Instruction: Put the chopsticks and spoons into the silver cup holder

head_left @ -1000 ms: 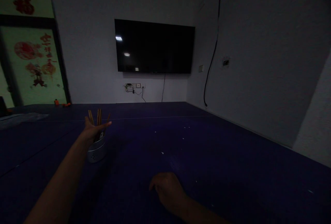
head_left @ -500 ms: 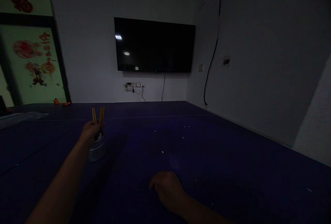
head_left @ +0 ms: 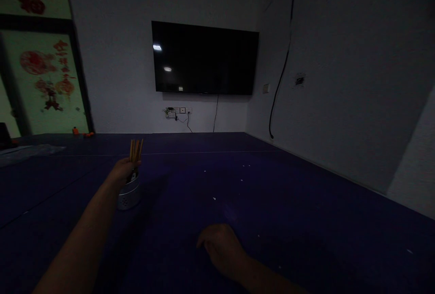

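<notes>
Bundle of thin wooden sticks (head_left: 136, 149), likely chopsticks but too dark to be sure, upright with a slight lean, on the left part of the worktop (head_left: 288, 203), well in from its far edge. Left hand (head_left: 121, 170) grips them, fingers closed around the bundle, tops poking out above the hand. Just below: grey cylindrical holder (head_left: 129, 198), small holes in its side, standing upright on the worktop; dark stuff shows at its mouth, can't tell whether the stick ends are inside. Left forearm comes in from the near left corner of the view. Right hand (head_left: 220, 245) low over the worktop's near part, right of the holder and well apart from it, fingers bent downward; can't tell if they're fully closed or hold anything. White specks (head_left: 214, 199) scattered beyond and to the right of that hand. Thin pale line runs across, near the far edge. Toward the worktop's far left corner: crumpled clear plastic (head_left: 37, 150) and small orange items (head_left: 75, 131) at the far edge, near a door (head_left: 44, 76) with red decorations. Wall past the far edge: black TV (head_left: 204, 58), sockets (head_left: 182, 110) with cables below it. Right wall: black cord (head_left: 282, 74) hanging down toward the right edge, near the far right corner.
</notes>
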Tool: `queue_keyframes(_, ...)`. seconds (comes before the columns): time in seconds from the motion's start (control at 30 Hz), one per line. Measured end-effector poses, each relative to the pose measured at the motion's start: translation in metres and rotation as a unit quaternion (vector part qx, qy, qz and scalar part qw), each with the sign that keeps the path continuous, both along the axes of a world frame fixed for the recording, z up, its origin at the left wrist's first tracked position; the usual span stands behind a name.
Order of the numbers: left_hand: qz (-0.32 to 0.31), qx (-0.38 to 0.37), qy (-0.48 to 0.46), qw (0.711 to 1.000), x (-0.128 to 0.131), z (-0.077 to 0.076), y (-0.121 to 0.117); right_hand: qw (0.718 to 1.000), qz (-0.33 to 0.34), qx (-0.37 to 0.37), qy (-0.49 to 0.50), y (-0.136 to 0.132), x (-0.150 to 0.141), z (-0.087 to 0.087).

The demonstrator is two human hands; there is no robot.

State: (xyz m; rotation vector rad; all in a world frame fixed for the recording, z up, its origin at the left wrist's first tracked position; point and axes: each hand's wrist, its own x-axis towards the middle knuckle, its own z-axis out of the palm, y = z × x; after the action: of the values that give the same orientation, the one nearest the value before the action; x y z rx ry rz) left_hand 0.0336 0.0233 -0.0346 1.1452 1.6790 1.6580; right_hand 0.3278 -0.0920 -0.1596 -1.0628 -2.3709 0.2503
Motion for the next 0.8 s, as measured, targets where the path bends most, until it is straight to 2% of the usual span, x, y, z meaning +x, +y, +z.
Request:
queue_keyframes(0.13, -0.050, -0.021, -0.030, 0.998, -0.003, -0.001, 0.001, 1.000, -0.007, 0.002, -0.006, -0.002, 0.001, 0.004)
queue_keyframes(0.27, -0.066, -0.015, -0.051, 0.996, -0.005, -0.001, 0.001, 1.000, -0.002, 0.009, -0.005, -0.002, 0.002, 0.005)
queue_keyframes(0.6, -0.024, 0.048, -0.074, 0.996, -0.003, -0.002, -0.003, 1.000, 0.005, 0.008, 0.011, -0.001, 0.003, 0.002)
queue_keyframes(0.8, 0.033, 0.098, -0.077, 0.992, -0.005, 0.011, -0.012, 1.000, 0.005, 0.011, 0.023, 0.000, 0.004, 0.000)
